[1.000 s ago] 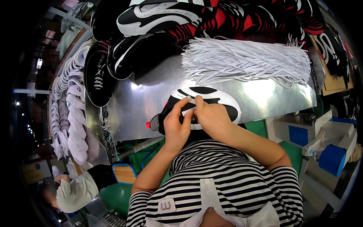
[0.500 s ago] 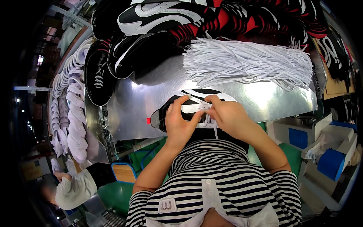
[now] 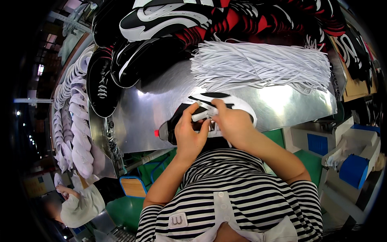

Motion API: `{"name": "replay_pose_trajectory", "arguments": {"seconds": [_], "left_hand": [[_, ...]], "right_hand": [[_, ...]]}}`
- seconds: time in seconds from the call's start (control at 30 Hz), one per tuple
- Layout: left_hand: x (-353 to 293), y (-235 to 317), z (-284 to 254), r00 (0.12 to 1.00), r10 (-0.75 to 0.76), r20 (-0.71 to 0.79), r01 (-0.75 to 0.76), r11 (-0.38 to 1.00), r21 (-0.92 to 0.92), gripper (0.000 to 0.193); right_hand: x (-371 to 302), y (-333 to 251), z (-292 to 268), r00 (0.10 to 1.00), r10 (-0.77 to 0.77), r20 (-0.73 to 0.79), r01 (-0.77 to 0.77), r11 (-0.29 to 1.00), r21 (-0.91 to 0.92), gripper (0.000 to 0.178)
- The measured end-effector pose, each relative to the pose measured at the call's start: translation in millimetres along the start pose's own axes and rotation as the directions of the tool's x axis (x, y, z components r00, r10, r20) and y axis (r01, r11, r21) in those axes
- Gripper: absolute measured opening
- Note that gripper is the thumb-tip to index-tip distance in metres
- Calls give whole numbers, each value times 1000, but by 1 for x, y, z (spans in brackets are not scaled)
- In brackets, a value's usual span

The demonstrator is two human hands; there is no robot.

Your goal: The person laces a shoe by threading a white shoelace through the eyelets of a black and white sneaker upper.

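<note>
A black, white and grey shoe upper (image 3: 242, 102) with a small red tab at its left end lies at the near edge of the metal table. My left hand (image 3: 188, 131) grips it by the lacing opening, forefinger on the far side and thumb on the near side. My right hand (image 3: 234, 124) is closed at the same opening, fingertips pinched on a white shoelace; the fingers partly hide the pinch. White lace strands cross the near row of eyelets. Beyond the upper, a thick bundle of white shoelaces (image 3: 262, 66) lies on the table.
Black, white and red shoe uppers (image 3: 165, 22) are heaped along the far side. Stacked white uppers (image 3: 80, 121) stand at the left. A wooden-topped stool (image 3: 133, 186) and a person in a white top (image 3: 82, 205) are lower left. White-and-blue equipment (image 3: 352, 171) stands at right.
My right hand has shifted slightly left and up along the lacing opening, its fingertips closer to the left hand's. The left thumb has drawn back a little. The whole view has moved slightly.
</note>
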State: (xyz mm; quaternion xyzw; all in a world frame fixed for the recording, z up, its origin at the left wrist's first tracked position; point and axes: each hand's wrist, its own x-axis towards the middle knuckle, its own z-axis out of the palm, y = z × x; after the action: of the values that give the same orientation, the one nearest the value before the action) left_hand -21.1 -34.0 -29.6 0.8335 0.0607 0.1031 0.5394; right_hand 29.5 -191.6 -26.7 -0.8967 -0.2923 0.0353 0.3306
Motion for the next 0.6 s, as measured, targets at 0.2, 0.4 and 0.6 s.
{"name": "replay_pose_trajectory", "arguments": {"seconds": [0.2,0.4,0.6], "left_hand": [[6,-9,-9,996,84,43,-89,988,125,44],[20,0,-17,961,-208,180,244,948,-203,54],[31,-3,-17,913,-308,266,385,867,-316,50]], "right_hand": [[18,-3,10,998,2,66,2,998,-65,41],[10,15,-50,954,300,17,-291,909,299,24],[2,38,1,946,254,-200,-179,928,328,19]]}}
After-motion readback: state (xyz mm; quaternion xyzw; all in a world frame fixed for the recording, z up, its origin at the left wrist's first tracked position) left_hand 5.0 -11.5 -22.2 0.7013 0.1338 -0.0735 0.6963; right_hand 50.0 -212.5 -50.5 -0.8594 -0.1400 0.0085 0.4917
